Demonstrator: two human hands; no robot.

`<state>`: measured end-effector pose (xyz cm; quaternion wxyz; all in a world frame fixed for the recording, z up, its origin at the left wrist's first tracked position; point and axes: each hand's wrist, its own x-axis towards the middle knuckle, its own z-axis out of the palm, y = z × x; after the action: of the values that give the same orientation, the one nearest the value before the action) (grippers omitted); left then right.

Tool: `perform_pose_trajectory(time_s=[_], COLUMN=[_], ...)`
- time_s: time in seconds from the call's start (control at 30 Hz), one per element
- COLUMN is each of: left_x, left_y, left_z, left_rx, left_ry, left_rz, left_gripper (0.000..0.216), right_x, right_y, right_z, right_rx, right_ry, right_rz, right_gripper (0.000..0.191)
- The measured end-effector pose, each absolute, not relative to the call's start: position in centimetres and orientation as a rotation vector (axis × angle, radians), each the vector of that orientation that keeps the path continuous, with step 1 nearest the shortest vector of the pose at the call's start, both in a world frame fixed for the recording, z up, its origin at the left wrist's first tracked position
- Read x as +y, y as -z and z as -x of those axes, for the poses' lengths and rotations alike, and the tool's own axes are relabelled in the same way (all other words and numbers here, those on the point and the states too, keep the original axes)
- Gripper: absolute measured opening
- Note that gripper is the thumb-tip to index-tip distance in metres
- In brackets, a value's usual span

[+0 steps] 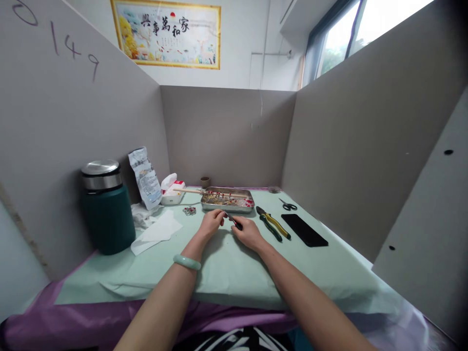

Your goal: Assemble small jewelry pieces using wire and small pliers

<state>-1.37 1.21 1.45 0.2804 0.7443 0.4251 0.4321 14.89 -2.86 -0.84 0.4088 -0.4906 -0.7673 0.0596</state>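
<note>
My left hand (212, 223) is closed in a pinch just in front of the metal tray; whatever sits between its fingertips is too small to make out. Close beside it, my right hand (248, 233) grips a small pair of pliers (238, 225) with dark handles, its narrow tip pointing toward the left fingertips. Behind both hands lies the shallow metal tray (227, 210), holding red beads and gold-coloured small pieces. A thin wooden stick (188, 191) rests over the tray's left end. To the tray's left is a small heap of red and silver beadwork (189, 211).
Right of my hands lie larger cutting pliers (272, 225), scissors (289, 206) and a black phone (304, 230). On the left stand a green flask (108, 214), a foil pouch (145, 178), paper sheets (157, 234) and a tissue pack (173, 195). Grey partitions (228, 136) enclose the table.
</note>
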Motion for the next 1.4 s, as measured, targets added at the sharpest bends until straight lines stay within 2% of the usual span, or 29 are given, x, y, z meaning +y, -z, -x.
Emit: perform_pose_trajectory(time_s=[0.37, 1.4], left_x=[1.06, 1.38], left_y=[-1.46, -0.87], left_z=[1.15, 1.14], left_rx=[1.022, 1.021], left_ry=[-1.236, -1.253], left_rz=[-1.722, -1.853], left_gripper=[0.029, 0.023], right_x=[-3.25, -3.16], right_y=[0.48, 0.7], right_z=[-14.81, -14.85], right_rx=[-1.912, -1.929], right_ry=[-0.068, -0.081], right_rz=[1.245, 1.251], right_gripper=[0.029, 0.033])
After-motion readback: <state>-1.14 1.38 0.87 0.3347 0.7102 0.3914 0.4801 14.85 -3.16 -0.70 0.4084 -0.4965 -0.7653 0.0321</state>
